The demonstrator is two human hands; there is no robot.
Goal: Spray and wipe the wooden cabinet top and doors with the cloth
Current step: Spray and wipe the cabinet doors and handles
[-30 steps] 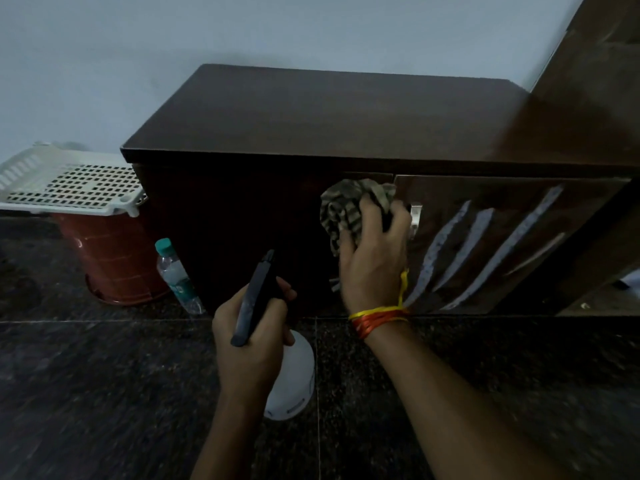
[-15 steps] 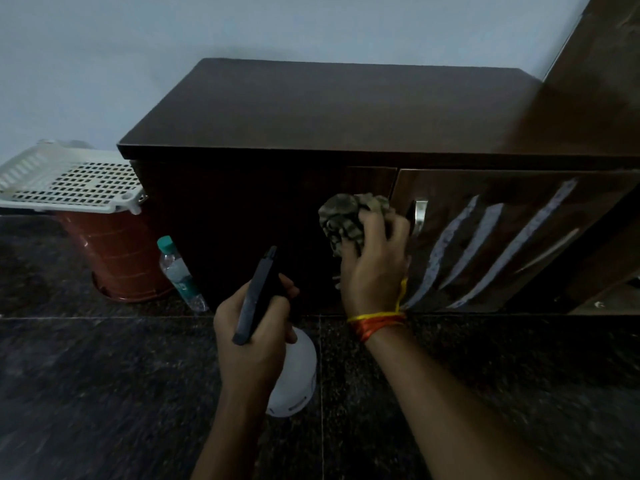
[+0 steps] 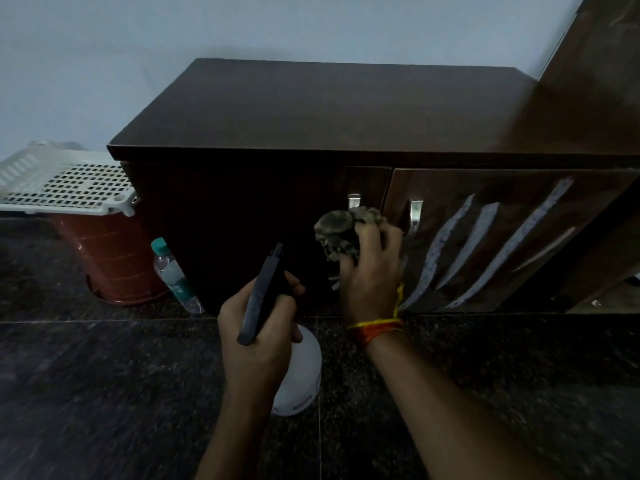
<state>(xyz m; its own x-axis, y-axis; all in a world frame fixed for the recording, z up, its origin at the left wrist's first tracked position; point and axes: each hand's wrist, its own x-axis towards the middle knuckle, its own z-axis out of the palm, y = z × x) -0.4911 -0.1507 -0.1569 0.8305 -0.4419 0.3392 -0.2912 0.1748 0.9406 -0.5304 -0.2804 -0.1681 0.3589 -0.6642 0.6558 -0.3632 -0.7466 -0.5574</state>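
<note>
A dark wooden cabinet (image 3: pixel 311 109) stands against the wall, its two doors shut, each with a metal handle. My right hand (image 3: pixel 370 275) grips a bunched patterned cloth (image 3: pixel 341 233) and presses it on the left door (image 3: pixel 249 230) just below its handle (image 3: pixel 354 201). My left hand (image 3: pixel 258 337) holds a white spray bottle (image 3: pixel 301 372) by its black trigger head, low in front of the left door. The right door (image 3: pixel 485 237) shows pale slanted streaks.
A red-brown bucket (image 3: pixel 110 258) under a white perforated tray (image 3: pixel 65 181) stands left of the cabinet. A clear water bottle with a green cap (image 3: pixel 173 275) leans by the cabinet's left corner. Dark speckled stone floor (image 3: pixel 104 393) lies below. A taller wooden unit (image 3: pixel 602 64) rises at right.
My right hand has slid the cloth down the left door, uncovering the door handle. The spray bottle in my left hand has stayed about where it was.
</note>
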